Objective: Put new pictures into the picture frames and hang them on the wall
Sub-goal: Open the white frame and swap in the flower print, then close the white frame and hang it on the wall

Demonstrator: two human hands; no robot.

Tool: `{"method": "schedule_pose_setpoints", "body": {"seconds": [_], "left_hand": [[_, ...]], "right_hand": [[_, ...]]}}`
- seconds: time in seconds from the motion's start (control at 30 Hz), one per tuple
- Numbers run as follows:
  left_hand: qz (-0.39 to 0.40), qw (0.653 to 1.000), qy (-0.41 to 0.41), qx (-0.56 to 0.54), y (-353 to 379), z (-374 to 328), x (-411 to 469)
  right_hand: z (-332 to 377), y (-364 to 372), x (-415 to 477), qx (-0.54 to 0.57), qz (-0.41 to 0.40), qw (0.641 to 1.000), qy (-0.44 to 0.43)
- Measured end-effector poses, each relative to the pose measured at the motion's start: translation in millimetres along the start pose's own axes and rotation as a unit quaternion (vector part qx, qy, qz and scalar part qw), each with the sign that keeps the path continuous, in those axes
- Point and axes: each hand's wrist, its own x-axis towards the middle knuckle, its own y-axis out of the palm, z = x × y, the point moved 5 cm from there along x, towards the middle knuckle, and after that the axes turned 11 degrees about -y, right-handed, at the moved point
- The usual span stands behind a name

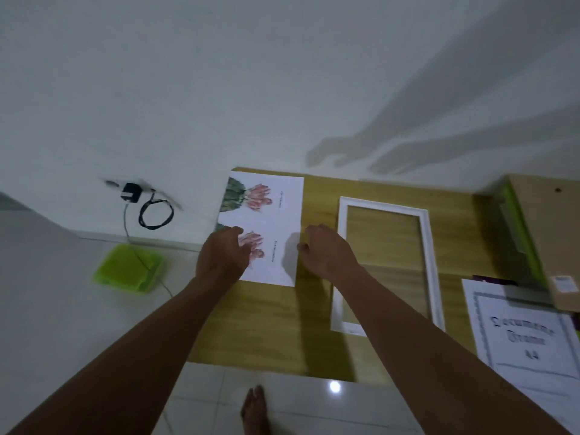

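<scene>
Left hand: the left hand (224, 255) is lying on the near left part of the printed sheet (282, 211), knuckles up, its fingers (241, 238) bending down onto the paper over the lower cactus print. From here I cannot tell whether it is pinching the sheet or only pressing on it.
Right hand: the right hand (326, 249) is reaching to the sheet's right edge, with its curled fingertips (302, 246) meeting that edge. Whether the edge is being nipped between the fingers I cannot tell.
Printed sheet: it is lying flat on the wooden table (266, 324), at the far left corner, showing two flowering cactus pictures.
White frame: the white frame (430, 246) is lying flat on the table just right of the sheet, the wood showing through its opening and the right forearm crossing its near corner.
Right side: a "Document Frame A4" insert (527, 337) and a brown backing board (546, 221) are lying at the table's right end.
Floor: a green tray (128, 268) is sitting below a charger (130, 191) plugged into the wall.
</scene>
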Motion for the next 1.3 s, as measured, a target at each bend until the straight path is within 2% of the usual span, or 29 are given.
{"method": "schedule_pose_setpoints", "body": {"seconds": [0.17, 0.3, 0.43, 0.53, 0.63, 0.73, 0.87, 1.0, 1.13, 1.3], "left_hand": [[0.002, 0.999, -0.030, 0.025, 1, 37, 35], [0.023, 0.998, -0.063, -0.009, 6, 52, 42], [0.020, 0.994, -0.097, -0.042, 4, 60, 50], [0.003, 0.992, -0.096, -0.080, -1, 62, 51], [0.041, 0.980, -0.099, -0.170, -5, 65, 51], [0.104, 0.959, -0.099, -0.246, -11, 64, 49], [0.118, 0.935, -0.083, -0.324, -29, 47, 40], [0.128, 0.901, -0.106, -0.401, -45, 41, 36], [0.115, 0.897, -0.084, -0.417, -69, 29, 28], [0.074, 0.912, -0.016, -0.404, -102, -8, 4]], "right_hand": [[14, 31, 35, -0.003, 0.011, 0.997, 0.076], [14, 43, 43, -0.028, 0.000, 0.991, 0.133], [15, 47, 47, 0.043, -0.033, 0.986, 0.159], [16, 46, 46, 0.091, -0.054, 0.980, 0.167], [16, 48, 44, 0.125, -0.068, 0.975, 0.172], [21, 44, 46, 0.180, -0.086, 0.966, 0.165], [33, 31, 52, 0.262, -0.096, 0.947, 0.159], [30, 17, 47, 0.279, -0.145, 0.928, 0.200], [27, 2, 39, 0.356, -0.194, 0.895, 0.188], [27, -32, 21, 0.377, -0.250, 0.877, 0.163]]}}
